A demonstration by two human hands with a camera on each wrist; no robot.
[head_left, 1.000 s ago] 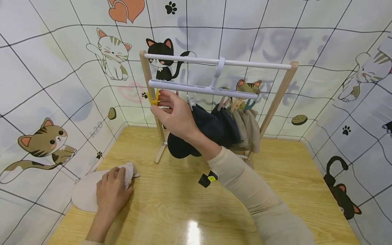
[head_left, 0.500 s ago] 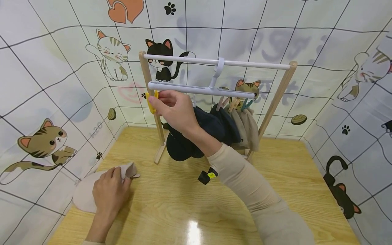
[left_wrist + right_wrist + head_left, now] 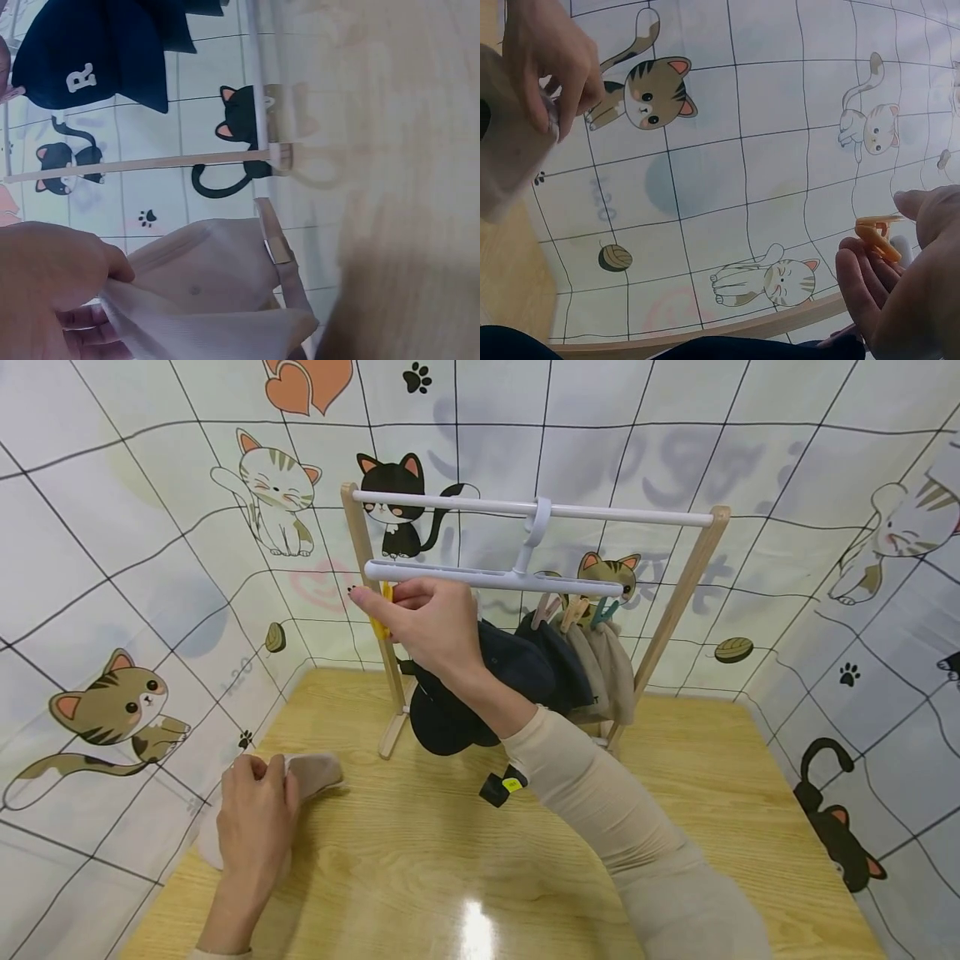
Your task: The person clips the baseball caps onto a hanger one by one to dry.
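On the left of the table, my left hand [image 3: 255, 814] pinches the edge of a pale beige cap [image 3: 315, 772] and lifts it partly. In the left wrist view the cap's inside and its back strap [image 3: 276, 244] with a buckle show. My right hand [image 3: 438, 631] is at the left end of a white hanger [image 3: 450, 575], with a yellow clothespin [image 3: 879, 236] between its thumb and fingers. Navy caps [image 3: 517, 660] and beige caps [image 3: 611, 668] hang under the hanger from clothespins [image 3: 575, 612]; my right arm partly hides them.
A wooden rack's left post [image 3: 360, 539] and right post [image 3: 678, 597] hold up a white rod [image 3: 630, 515]. The wood-grain table [image 3: 420, 868] meets a cat-printed wall covering [image 3: 495, 402]. A black object [image 3: 493, 790] with a yellow mark shows beside my right sleeve.
My left hand has moved left and raised the cap's edge, which has shifted and folded. My right thumb has slid outward past the yellow clothespin, which has turned slightly.
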